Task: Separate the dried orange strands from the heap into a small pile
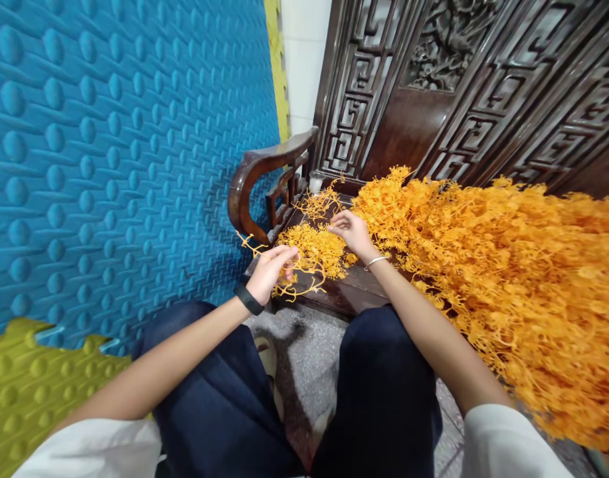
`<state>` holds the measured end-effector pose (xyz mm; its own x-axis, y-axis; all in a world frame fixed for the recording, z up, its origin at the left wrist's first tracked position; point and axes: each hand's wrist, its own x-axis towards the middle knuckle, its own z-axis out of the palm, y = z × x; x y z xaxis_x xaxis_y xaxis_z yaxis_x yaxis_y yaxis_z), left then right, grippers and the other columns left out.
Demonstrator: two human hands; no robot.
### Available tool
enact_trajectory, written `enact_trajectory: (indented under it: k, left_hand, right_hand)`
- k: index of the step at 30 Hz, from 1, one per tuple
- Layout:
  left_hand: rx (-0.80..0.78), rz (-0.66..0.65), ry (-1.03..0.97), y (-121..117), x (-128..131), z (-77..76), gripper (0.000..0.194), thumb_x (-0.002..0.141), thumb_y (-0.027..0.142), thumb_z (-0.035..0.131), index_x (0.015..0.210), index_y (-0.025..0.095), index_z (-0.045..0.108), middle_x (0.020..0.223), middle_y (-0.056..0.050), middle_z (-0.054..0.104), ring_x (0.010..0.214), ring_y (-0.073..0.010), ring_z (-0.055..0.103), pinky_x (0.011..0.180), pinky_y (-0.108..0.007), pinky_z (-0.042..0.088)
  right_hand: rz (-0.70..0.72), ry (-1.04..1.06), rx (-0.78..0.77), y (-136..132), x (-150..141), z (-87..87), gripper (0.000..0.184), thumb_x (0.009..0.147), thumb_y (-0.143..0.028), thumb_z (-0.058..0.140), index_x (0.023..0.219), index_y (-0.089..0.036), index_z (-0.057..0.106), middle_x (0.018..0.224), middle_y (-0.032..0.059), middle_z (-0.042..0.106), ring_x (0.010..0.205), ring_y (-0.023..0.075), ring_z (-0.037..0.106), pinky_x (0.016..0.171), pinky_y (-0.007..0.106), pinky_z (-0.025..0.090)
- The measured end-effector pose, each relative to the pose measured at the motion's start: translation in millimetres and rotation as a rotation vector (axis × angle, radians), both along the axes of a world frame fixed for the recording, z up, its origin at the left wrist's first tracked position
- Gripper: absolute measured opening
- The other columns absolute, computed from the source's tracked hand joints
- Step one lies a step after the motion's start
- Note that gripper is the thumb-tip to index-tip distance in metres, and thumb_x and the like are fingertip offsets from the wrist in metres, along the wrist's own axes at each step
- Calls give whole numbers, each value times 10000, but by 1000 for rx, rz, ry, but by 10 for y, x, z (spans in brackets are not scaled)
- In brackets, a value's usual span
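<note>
My left hand [274,271] is closed on a bare, branching orange plastic stem [311,282], whose twigs stick out on both sides of the fingers. To its right, my right hand [351,231] hovers over a small heap of orange plastic pieces [314,244] on the wooden bench. Its fingertips are drawn together; whether anything small is between them I cannot make out. Behind the hands lies a loose tangle of thin orange stems [318,201].
A large mound of orange plastic sprigs [523,265] covers the bench's right side. The bench has a curved armrest [274,162] and a carved wooden back [408,126]. Near the armrest stands a small clear cup [315,180]. Blue foam matting [109,159] rises at left.
</note>
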<state>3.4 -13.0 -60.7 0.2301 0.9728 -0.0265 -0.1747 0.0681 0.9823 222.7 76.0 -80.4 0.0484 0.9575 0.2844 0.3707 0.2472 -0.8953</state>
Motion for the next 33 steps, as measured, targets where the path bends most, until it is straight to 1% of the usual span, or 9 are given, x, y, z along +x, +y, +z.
enact_trajectory:
  k: [6,10,13,17,19,21,23,27,33]
  left_hand:
    - [-170,3,-171,22,-24,136,245,742,361,624,682,124,639,533,12,496,459,-72,423,484,-218,360]
    - [-294,44,-294,51,-36,226,266,754,350,583,655,105,613,607,-15,538,448,-50,378,446,-205,319]
    - [-298,75,-363,96,-49,254,222,733,305,574,650,100,588,692,-37,582,453,-39,364,436,-197,302]
    - [-298,75,-350,141,-58,224,111,702,193,544,636,109,573,615,-6,549,464,-53,413,465,-196,331]
    - [-307,91,-331,150,-48,202,81,707,154,537,651,117,582,603,6,550,508,-68,477,508,-196,371]
    - [-303,142,-343,149,-30,192,66,729,146,544,686,129,590,653,10,586,581,-73,533,553,-188,400]
    - [-301,175,-369,140,-15,203,71,762,183,555,721,140,593,698,13,609,624,-74,555,583,-185,419]
    - [-310,97,-364,105,-18,250,220,822,353,524,777,149,592,679,2,602,570,-97,559,571,-224,442]
    - [-291,25,-404,89,-61,275,301,843,386,478,871,126,627,665,-18,596,563,-103,555,521,-213,422]
  right_hand:
    - [35,-120,42,53,-112,-159,129,681,-195,671,788,-190,600,740,16,641,699,146,594,750,350,513]
    - [65,-129,66,56,-79,-127,190,712,-202,647,901,-186,632,960,64,685,903,186,628,903,392,479]
    - [50,-52,123,-30,-128,15,171,752,-245,613,907,-176,636,992,77,681,923,186,628,893,379,481]
    - [11,60,277,-374,-375,330,142,824,-312,547,854,-191,614,856,37,662,824,154,614,782,318,487]
    - [116,19,326,-605,-540,463,160,852,-322,526,781,-199,600,744,4,621,729,128,582,727,289,466]
    - [315,-109,322,-801,-694,528,245,872,-332,509,681,-196,580,657,-11,581,642,111,542,666,271,435]
    - [387,-243,301,-918,-814,515,265,868,-357,524,670,-189,576,656,-8,570,621,110,514,643,270,412]
    - [346,-376,266,-938,-932,374,215,807,-391,616,850,-180,608,826,32,606,742,145,534,703,286,418]
    - [352,-219,226,-887,-953,354,99,767,-238,657,826,-181,601,832,24,606,761,141,537,719,286,427]
